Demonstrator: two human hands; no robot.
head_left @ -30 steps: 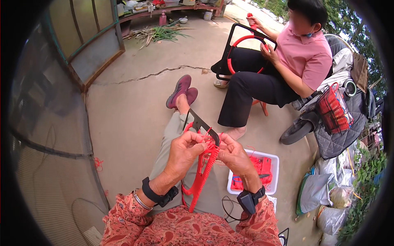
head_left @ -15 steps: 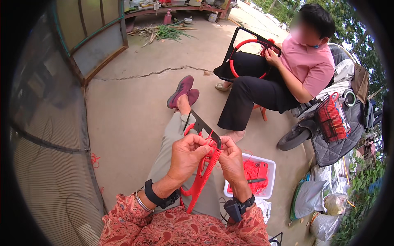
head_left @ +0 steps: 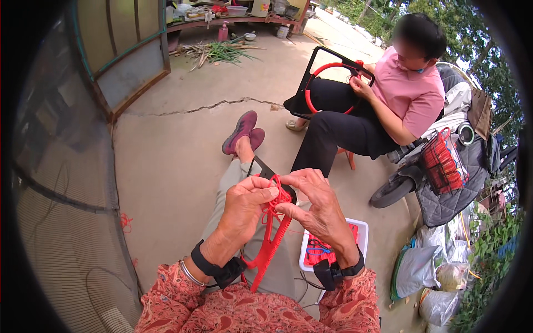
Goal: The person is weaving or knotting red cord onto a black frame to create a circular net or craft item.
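Observation:
Over my lap lies a flat frame [head_left: 266,252] with its near part wrapped in red cord, while a black end [head_left: 262,166] shows beyond my hands. A loose bunch of red cord [head_left: 282,195] sits on it where the red meets the black. My left hand [head_left: 244,205] pinches this cord between thumb and forefinger. From the other side, my right hand [head_left: 322,208] curves its thumb and forefinger round the bunch, touching it at the fingertips. The exact strand under each finger is hidden.
A white plastic basket [head_left: 364,238] holds red cord and blue-handled scissors [head_left: 317,248] beside my right forearm. Ahead right, a seated person [head_left: 408,91] works on a similar black frame [head_left: 311,69] with a red ring. A screen door [head_left: 133,66] stands left; sacks [head_left: 419,269] lie right.
My right hand has lifted and spread its thumb and forefinger round the cord bunch, which now shows as a bigger loose tangle. In the basket, blue-handled scissors have come into view.

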